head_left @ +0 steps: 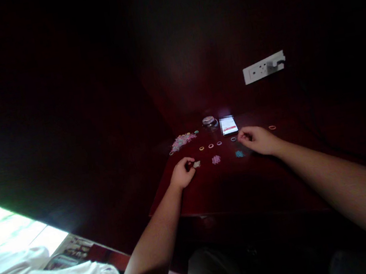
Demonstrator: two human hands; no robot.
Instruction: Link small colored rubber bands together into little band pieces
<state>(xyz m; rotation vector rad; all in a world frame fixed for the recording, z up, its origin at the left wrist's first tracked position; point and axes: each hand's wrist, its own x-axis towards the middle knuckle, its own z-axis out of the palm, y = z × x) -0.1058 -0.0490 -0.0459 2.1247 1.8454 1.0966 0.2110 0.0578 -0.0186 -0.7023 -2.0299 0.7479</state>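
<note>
The left hand (182, 173) has thumb and forefinger parted at the pale pile (197, 164), perhaps steadying it. The right hand (256, 139) curls its fingers; whether they pinch something, I cannot tell. The purple pile (216, 160) and teal pile (239, 154) lie apart, probably to separate colours.

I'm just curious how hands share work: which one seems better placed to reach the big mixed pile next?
Probably the left hand: it sits closer to the mixed pile, while the right hand is farther over, by the teal pile.
</note>
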